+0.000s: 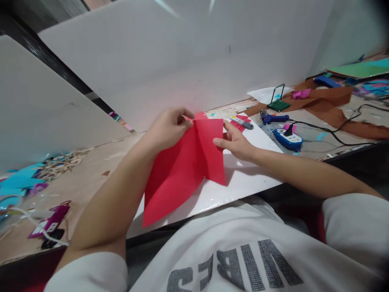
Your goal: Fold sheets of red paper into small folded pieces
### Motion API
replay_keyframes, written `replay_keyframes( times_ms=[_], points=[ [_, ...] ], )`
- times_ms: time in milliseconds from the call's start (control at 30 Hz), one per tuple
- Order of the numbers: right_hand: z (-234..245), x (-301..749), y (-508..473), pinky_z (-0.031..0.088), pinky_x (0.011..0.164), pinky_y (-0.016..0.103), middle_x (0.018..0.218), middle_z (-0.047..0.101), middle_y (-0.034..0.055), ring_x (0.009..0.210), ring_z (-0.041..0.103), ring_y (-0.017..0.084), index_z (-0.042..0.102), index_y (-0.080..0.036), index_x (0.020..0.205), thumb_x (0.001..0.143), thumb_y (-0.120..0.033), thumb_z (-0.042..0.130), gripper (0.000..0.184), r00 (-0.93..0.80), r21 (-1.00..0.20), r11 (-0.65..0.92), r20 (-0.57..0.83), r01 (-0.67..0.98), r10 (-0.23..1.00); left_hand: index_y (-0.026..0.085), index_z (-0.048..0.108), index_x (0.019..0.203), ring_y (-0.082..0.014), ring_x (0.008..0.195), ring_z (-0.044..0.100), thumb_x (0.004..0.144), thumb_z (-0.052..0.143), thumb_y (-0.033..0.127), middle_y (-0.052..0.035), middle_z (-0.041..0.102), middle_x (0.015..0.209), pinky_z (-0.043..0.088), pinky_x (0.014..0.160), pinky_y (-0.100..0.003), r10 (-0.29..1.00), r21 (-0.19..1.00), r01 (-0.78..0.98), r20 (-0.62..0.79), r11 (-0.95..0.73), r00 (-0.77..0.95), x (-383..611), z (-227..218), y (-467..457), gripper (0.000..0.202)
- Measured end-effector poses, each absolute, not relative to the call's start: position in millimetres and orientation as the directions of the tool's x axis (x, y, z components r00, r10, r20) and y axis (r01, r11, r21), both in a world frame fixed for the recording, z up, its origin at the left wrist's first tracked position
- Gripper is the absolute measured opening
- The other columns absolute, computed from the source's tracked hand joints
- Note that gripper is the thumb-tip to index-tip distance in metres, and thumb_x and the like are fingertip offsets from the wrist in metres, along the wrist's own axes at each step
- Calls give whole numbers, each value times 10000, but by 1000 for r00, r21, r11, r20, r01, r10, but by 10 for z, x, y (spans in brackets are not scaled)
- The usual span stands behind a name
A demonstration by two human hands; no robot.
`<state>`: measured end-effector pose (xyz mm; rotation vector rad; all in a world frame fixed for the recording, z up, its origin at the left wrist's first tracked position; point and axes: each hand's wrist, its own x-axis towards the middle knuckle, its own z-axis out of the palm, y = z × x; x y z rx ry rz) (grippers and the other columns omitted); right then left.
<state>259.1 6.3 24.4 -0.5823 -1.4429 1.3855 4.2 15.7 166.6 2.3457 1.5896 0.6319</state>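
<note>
A sheet of red paper (179,174) with a fold down it stands half-raised over a white board (243,178). My left hand (174,127) pinches the paper's top edge near the fold. At the right-hand panel, my right hand (235,140) grips the side edge, thumb in front and fingers behind. Beyond my right hand a grey utility knife (243,122) lies on the board, beside small red paper pieces (237,126).
On the right are a blue glue gun (275,118), a blue-and-white power strip (288,139), a green stand (278,105) and brown paper (328,101). A purple power strip (50,222) and paper scraps (65,164) lie left. A white partition (182,52) rises behind.
</note>
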Motion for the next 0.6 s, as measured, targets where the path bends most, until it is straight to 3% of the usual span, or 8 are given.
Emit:
replay_keyframes(
  times_ms=[100, 200, 300, 367, 433, 533, 600],
  points=[
    [301, 2635, 243, 574, 734, 304, 831, 789, -91, 750, 735, 204, 584, -320, 1522, 802, -388, 1067, 870, -280, -955, 124, 201, -268, 939, 259, 847, 1300, -309, 935, 867, 1020, 873, 514, -82, 894, 1014, 742, 854, -461, 967, 767, 613, 37, -188, 250, -69, 1292, 578, 379],
    [350, 2705, 350, 533, 686, 286, 715, 681, -127, 700, 697, 211, 573, -291, 1547, 796, -181, 906, 829, -236, -981, -1, 45, -193, 971, 258, 802, 1249, -259, 874, 839, 903, 971, 428, -51, 869, 985, 692, 813, -394, 978, 899, 438, -99, 10, 182, -162, 925, 737, 421],
    [344, 2769, 393, 520, 654, 308, 779, 728, -74, 740, 752, 253, 605, -261, 1582, 772, -83, 840, 862, -272, -989, -139, -148, 54, 951, 251, 789, 1182, -235, 837, 807, 930, 940, 349, -42, 867, 970, 644, 786, -362, 969, 878, 473, -175, 75, 172, -116, 569, 654, 309],
    [301, 2786, 421, 498, 646, 329, 817, 751, -39, 755, 758, 271, 669, -242, 1572, 826, -94, 845, 781, -270, -947, -119, -204, 299, 941, 245, 778, 1186, -233, 803, 772, 1007, 875, 324, -29, 846, 926, 618, 787, -367, 966, 818, 572, -187, 52, 180, -24, 343, 540, 218],
    [245, 2779, 459, 525, 705, 353, 876, 784, 2, 810, 763, 278, 760, -223, 1491, 914, -117, 840, 592, -244, -849, 11, -139, 529, 960, 244, 765, 1206, -248, 803, 750, 1086, 794, 328, -30, 826, 897, 605, 813, -391, 972, 738, 674, -129, -38, 195, 70, 165, 434, 150],
    [181, 2748, 517, 615, 958, 392, 1080, 886, 104, 1056, 829, 305, 877, -200, 1230, 1019, -104, 793, 246, -254, -620, 225, 43, 752, 966, 227, 801, 1263, -319, 1060, 851, 1149, 746, 377, -131, 925, 1192, 682, 1020, -480, 958, 597, 768, 3, -233, 287, 143, 61, 330, 195],
    [159, 2738, 544, 619, 1104, 421, 1203, 926, 155, 1208, 849, 331, 900, -196, 1108, 1071, -97, 753, 182, -296, -518, 296, 86, 803, 951, 205, 837, 1322, -379, 1247, 875, 1169, 726, 440, -195, 919, 1415, 694, 1145, -547, 936, 502, 798, 81, -335, 342, 135, 89, 285, 302]
  ],
)
